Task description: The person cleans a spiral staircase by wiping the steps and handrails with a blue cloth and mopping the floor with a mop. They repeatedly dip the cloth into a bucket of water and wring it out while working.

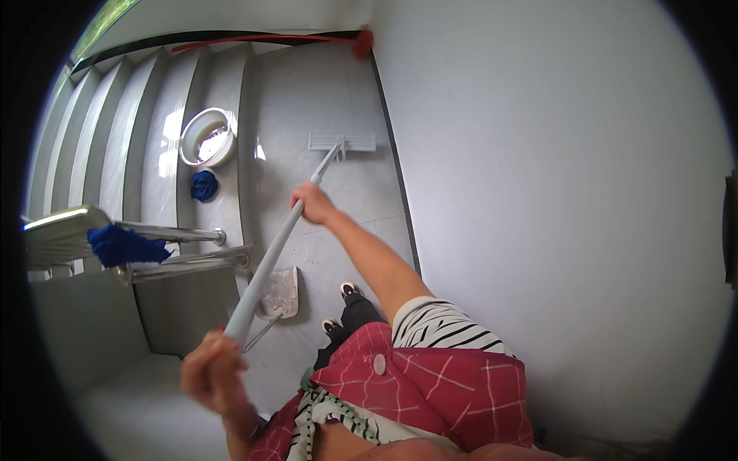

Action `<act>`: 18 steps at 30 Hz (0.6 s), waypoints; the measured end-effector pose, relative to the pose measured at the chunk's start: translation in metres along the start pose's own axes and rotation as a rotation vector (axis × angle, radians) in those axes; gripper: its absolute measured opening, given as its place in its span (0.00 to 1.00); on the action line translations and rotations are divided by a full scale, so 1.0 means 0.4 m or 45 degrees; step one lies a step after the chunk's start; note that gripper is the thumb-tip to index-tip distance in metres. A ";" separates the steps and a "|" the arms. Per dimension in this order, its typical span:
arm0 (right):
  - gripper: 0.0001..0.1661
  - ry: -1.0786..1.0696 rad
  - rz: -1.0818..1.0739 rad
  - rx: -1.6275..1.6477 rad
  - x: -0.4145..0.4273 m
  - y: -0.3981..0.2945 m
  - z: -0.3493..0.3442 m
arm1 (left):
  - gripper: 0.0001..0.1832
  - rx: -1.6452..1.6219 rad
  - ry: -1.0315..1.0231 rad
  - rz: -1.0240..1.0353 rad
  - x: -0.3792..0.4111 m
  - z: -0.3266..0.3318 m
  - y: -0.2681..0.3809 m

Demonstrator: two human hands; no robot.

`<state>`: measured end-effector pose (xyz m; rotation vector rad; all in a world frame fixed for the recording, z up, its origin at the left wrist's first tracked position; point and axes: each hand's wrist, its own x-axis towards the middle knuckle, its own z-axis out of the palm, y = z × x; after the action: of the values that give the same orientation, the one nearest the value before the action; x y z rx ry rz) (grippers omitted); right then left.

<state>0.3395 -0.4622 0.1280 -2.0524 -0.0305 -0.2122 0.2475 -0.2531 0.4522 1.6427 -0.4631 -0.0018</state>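
Note:
A long grey pole runs from the lower left up to a flat, wide grey head that rests on the tiled landing. My left hand is closed around the top end of this pole. Farther down the shaft, my right hand grips it with the arm stretched out. Near my feet, a dustpan with dirt on it lies on the floor, left of my shoes and beside the pole; its thin metal handle passes partly behind the pole.
A white basin of murky water and a blue cloth sit on a stair step at left. Another blue cloth hangs on the metal handrail. A red long-handled tool lies by the far wall. A white wall rises at right.

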 end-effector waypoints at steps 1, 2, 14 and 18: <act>0.05 -0.050 0.006 -0.084 0.008 0.076 -0.010 | 0.08 -0.015 -0.042 -0.007 0.006 0.039 -0.022; 0.06 -0.107 0.009 -0.179 0.011 0.143 -0.022 | 0.08 -0.018 -0.071 -0.009 0.005 0.070 -0.042; 0.10 0.328 0.059 -0.095 -0.109 0.177 -0.002 | 0.13 0.076 -0.153 0.077 -0.028 0.098 -0.064; 0.09 0.320 0.120 -0.043 -0.182 0.147 0.027 | 0.12 0.119 -0.224 0.049 -0.020 0.090 -0.003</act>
<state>0.2761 -0.4755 0.0597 -2.0407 0.2256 -0.4125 0.2309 -0.2849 0.4439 1.7328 -0.6371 -0.0983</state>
